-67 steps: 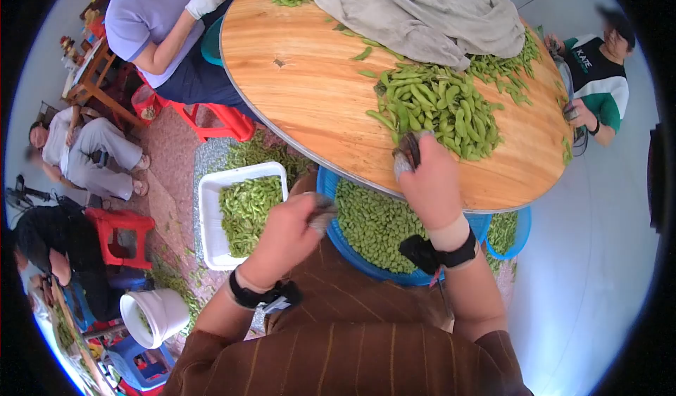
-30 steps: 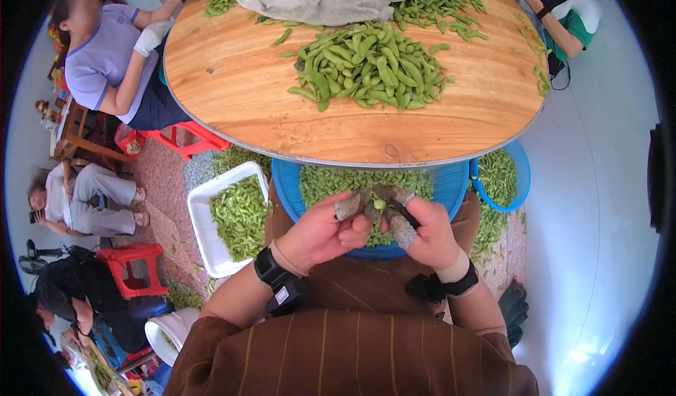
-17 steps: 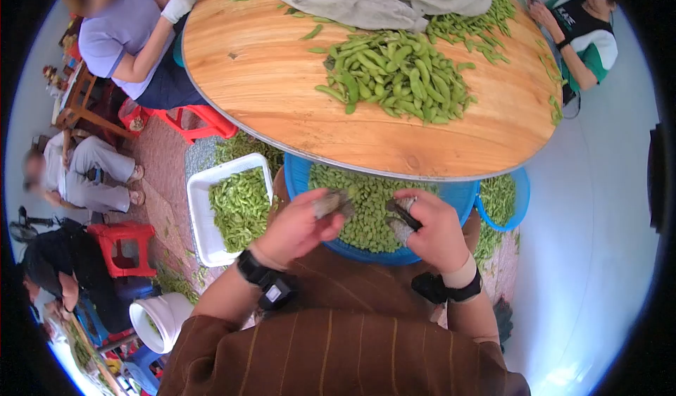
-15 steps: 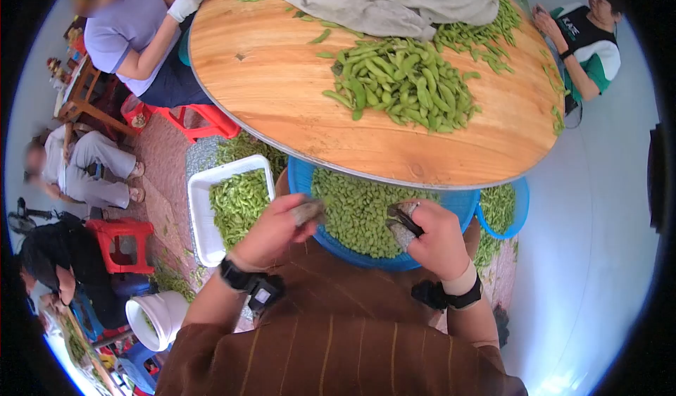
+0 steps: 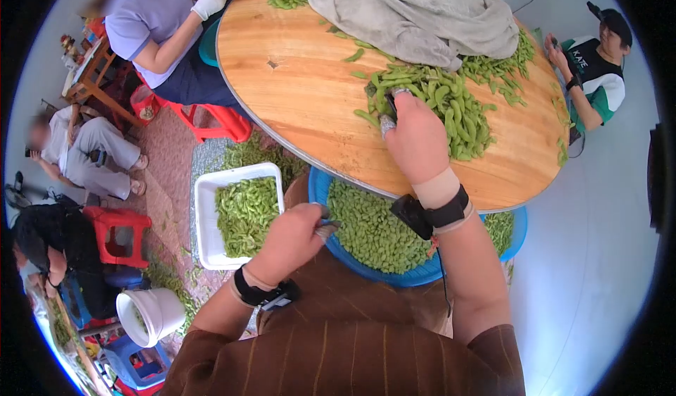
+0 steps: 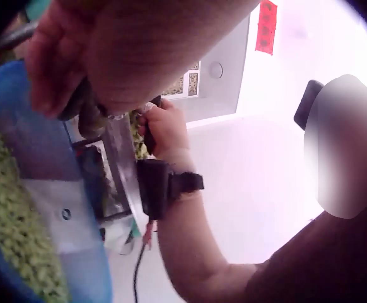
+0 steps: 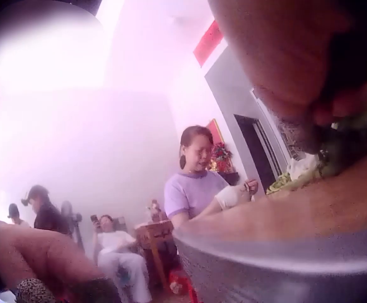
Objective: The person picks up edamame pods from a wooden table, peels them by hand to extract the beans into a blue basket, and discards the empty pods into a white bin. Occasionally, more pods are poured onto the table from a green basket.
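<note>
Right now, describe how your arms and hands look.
Brown sleeves with lighter stripes. Greyish covers on some fingers of the left hand and right hand. Each has a black wrist strap with a boxy dark device; the right one adds a beige band and a dark cable hanging from its device.

Pale wall (image 5: pixel 584 220) is lit on R; reddish flr (image 5: pixel 165 174) is seen on L, w/ near red stool (image 5: pixel 121 220) & far wooden tbl (image 5: pixel 89 74).

The wooden table (image 5: pixel 296 79) bears green pods (image 5: pixel 461 111) and a grey cloth (image 5: pixel 415 16).
</note>
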{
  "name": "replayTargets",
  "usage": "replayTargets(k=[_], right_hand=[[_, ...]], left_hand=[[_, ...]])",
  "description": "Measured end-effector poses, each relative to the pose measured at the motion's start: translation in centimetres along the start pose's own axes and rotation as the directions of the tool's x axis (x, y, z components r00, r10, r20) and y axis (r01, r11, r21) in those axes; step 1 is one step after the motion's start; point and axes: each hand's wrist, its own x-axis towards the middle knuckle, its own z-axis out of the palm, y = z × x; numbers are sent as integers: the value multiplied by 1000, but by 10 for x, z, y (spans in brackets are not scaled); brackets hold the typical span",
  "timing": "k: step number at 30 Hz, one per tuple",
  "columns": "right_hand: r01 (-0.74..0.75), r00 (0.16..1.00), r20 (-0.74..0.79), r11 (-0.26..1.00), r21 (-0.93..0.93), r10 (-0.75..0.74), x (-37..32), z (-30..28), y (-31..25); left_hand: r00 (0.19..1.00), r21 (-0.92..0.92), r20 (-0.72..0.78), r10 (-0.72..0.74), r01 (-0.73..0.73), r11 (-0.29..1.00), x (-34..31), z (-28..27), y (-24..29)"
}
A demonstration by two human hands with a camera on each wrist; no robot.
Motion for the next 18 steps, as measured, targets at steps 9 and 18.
replayTargets(k=[9, 18], right_hand=[[314, 946, 43, 941, 124, -322, -91, -66, -6], [300, 941, 65, 906, 298, -332, -138, -83, -1]], left_hand=[[780, -792, 610, 139, 606, 73, 41, -2, 52], [796, -786, 600, 83, 605, -128, 34, 28, 66]])
